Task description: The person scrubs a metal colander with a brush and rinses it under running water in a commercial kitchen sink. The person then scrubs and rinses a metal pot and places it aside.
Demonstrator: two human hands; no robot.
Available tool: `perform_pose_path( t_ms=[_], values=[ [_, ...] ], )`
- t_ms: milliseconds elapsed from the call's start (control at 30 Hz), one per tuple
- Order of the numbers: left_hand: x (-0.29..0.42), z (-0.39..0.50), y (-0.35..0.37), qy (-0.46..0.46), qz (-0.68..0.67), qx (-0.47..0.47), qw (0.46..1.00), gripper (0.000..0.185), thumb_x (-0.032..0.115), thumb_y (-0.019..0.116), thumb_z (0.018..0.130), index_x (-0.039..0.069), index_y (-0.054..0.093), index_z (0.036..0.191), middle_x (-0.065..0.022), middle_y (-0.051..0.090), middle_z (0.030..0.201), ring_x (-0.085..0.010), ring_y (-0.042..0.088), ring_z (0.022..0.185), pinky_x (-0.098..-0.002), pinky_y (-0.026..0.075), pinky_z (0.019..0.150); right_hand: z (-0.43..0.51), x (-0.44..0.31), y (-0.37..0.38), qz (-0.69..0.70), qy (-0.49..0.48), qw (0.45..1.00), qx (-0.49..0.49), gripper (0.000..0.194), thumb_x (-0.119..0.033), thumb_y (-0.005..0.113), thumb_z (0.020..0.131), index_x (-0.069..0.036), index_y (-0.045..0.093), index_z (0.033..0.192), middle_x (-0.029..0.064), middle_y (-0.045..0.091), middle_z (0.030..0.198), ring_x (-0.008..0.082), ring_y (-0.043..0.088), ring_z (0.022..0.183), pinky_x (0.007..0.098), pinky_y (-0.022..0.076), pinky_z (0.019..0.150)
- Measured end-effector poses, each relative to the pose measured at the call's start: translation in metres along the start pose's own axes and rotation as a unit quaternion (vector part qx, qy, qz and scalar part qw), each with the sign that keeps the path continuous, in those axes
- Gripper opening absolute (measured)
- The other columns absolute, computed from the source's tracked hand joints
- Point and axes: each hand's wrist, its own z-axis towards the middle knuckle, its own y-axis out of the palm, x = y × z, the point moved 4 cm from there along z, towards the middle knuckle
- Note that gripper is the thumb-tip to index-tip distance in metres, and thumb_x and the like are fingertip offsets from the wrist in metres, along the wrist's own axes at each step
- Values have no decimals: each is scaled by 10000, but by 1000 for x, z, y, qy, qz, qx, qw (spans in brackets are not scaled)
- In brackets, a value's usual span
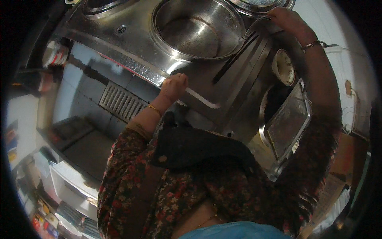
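Note:
A wide, round steel vessel (197, 35) sits in the metal counter (134, 38) before me, its inside wet or stained at the bottom. My right hand (286, 21) reaches past its right side, fingers closed around a curved metal handle (256, 24) that meets the rim. Nearer to me, my left hand (175, 85) is curled at the counter's front edge. A pale curved strip runs out to its right; whether the fingers grip anything there is hidden.
A second round steel top (103, 7) is at the far left, a metal lid (262, 7) behind my right hand. On the right are a bowl (284, 67), a dark pan (264, 116) and a tilted metal tray (289, 119). A floor grate (122, 100) lies below left.

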Motion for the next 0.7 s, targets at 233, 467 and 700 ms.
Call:
perform_pose_path(
  t_ms=[233,467,700],
  values=[
    [1,1,-9,18,-21,7,1000,131,163,527,816,88,499,712,-97,552,694,-291,594,638,-416,491,550,0,-28,-13,90,-125,988,-4,263,-173,561,839,-55,608,1068,129,615,1010,289,574,974,374,449,876],
    [-3,-1,-5,-9,-20,-50,999,76,156,542,784,93,523,747,-77,565,728,-286,602,680,-397,499,576,31,-15,34,180,-162,966,-89,276,-158,573,837,-28,599,1078,119,580,1095,252,538,1038,335,412,919],
    [0,0,-9,1,-42,-1,999,133,153,551,813,66,498,727,-110,537,689,-312,579,648,-425,464,552,29,-81,-5,342,-189,920,-28,293,-175,538,856,-24,592,1102,102,582,1135,205,529,1079,298,393,939]
  ],
)
